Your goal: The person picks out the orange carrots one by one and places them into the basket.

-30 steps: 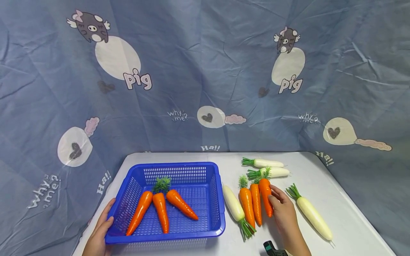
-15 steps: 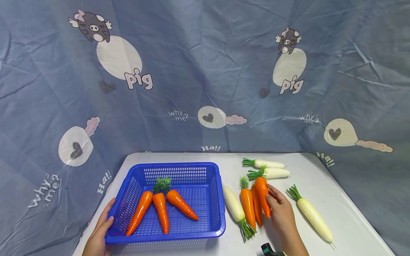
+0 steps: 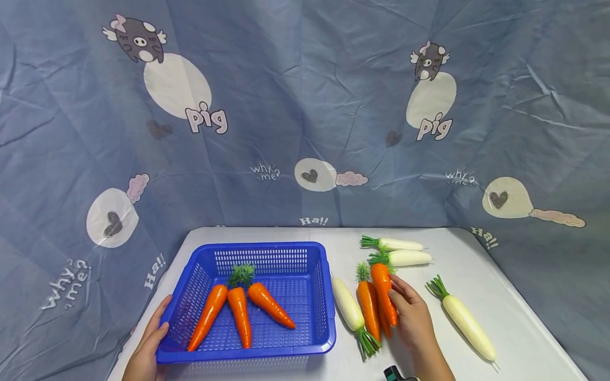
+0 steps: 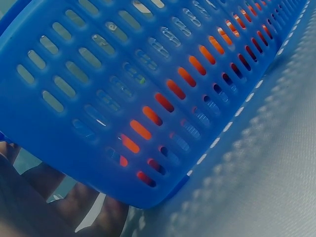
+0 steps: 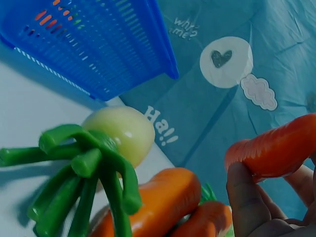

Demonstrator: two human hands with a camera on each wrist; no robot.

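In the head view, my right hand (image 3: pixel 413 313) pinches an orange carrot (image 3: pixel 384 294) between thumb and fingers, raised over two other carrots. The right wrist view shows this carrot (image 5: pixel 276 148) held off the table. One lower carrot (image 3: pixel 368 307) lies beside a white radish (image 3: pixel 349 306); the other (image 3: pixel 385 325) is mostly covered by the held one. My left hand (image 3: pixel 147 346) touches the left side of the blue basket (image 3: pixel 248 353), fingers fairly straight. Inside lie three carrots (image 3: pixel 240 316), their leafy tops together. Through the slots, the left wrist view shows orange.
Two white radishes (image 3: pixel 409 257) with green stalks lie at the back of the white table (image 3: pixel 500 296). Another radish (image 3: pixel 469 327) lies to the right of my right hand. A blue patterned cloth (image 3: pixel 305 116) hangs behind the table.
My right hand has lifted the rightmost carrot and carried it left over the neighbouring carrots. The left hand and the basket have stayed in place.
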